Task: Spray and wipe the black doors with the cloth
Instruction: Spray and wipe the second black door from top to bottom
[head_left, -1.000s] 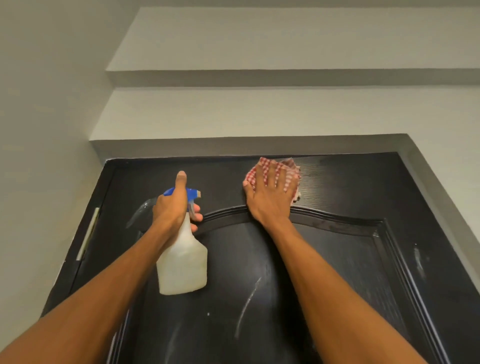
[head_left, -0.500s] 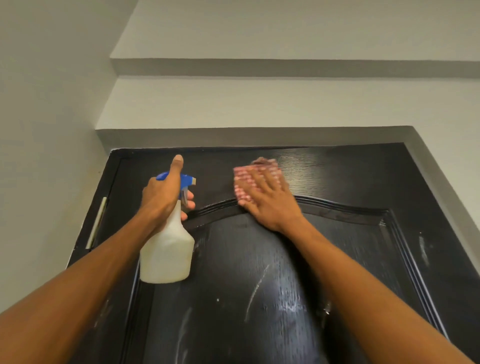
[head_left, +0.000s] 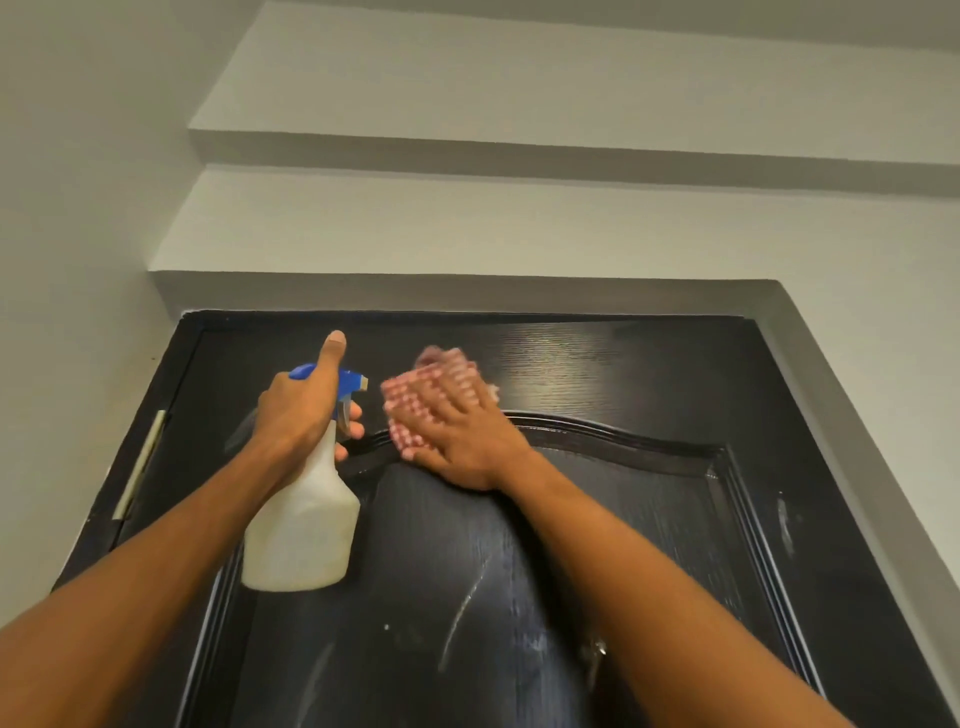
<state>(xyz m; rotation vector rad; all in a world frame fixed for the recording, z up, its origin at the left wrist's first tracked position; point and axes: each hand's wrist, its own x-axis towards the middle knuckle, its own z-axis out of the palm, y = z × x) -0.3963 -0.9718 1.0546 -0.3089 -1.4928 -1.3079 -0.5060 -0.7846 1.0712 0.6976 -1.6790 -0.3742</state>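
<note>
1. Where both forearms enter at six o'clock, I see them cut off by the frame edge.
2. My left hand grips the spray bottle at nine o'clock; its trigger fingers are partly hidden.
3. My right hand presses flat, fingers straight, on the motion-blurred checked cloth.
4. Beyond, at twelve, the black door meets the wall.

no words to read, no numbers, no labels, nothing written on anything in view
</note>
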